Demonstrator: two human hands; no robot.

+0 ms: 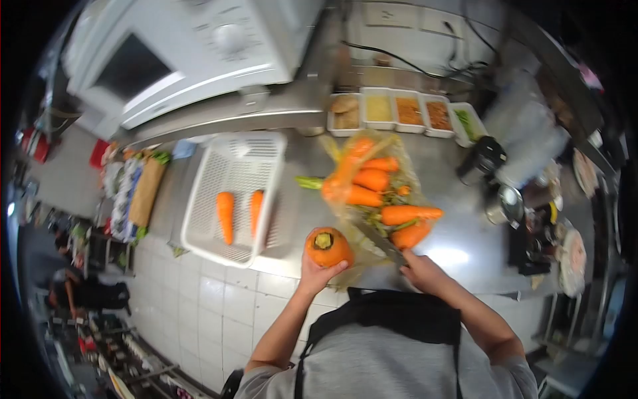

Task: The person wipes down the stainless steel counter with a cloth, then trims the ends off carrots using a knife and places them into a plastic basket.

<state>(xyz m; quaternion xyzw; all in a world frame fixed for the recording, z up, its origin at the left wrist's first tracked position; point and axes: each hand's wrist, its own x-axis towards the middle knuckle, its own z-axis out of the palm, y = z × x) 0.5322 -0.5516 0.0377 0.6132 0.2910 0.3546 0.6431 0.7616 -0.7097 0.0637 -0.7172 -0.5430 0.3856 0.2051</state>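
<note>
My left hand (pixel 318 274) is closed around a thick carrot (pixel 335 253), its cut-off stem end facing up toward me. In my right hand (pixel 423 271) is a knife (pixel 375 238), its blade pointing up and left over green trimmings. Beyond the blade, several carrots (pixel 372 179) lie in and on a clear yellowish plastic bag (pixel 404 149). One carrot in the bag keeps a green stem (pixel 310 181). Two loose carrots (pixel 411 214) rest close to my right hand. To the left, a white perforated basket (pixel 279 159) holds two carrots (pixel 226 216).
A row of small white containers (pixel 379 125) with food stands at the back. A white microwave (pixel 199 60) sits on a shelf at upper left. On the right are a black container (pixel 482 159) and a metal cup (pixel 504 203). Another person (pixel 86 290) is at far left.
</note>
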